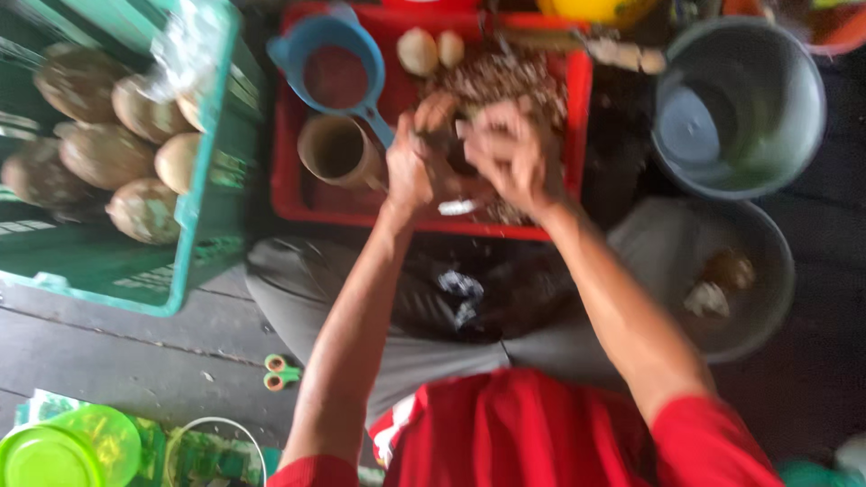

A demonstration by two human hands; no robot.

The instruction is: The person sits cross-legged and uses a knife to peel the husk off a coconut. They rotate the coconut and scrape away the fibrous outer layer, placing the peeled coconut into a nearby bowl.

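The view is motion-blurred. My left hand (410,167) and my right hand (510,153) meet over a red crate (298,203) in front of my lap. The left hand's fingers curl around a small brown rounded piece (437,113). The right hand's fingers are bent close beside it, over a dark spot between the hands; what it holds is too blurred to tell. Brown shavings (505,77) lie piled in the crate behind the hands, and a small white bit (457,207) lies below them.
The red crate also holds a blue handled scoop (334,72), a brown cup (336,151) and two pale round pieces (431,50). A green crate (194,225) with several brown husked shells stands left. A grey bucket (794,135) and grey basin (767,298) stand right. Small scissors (280,372) lie on the planks.
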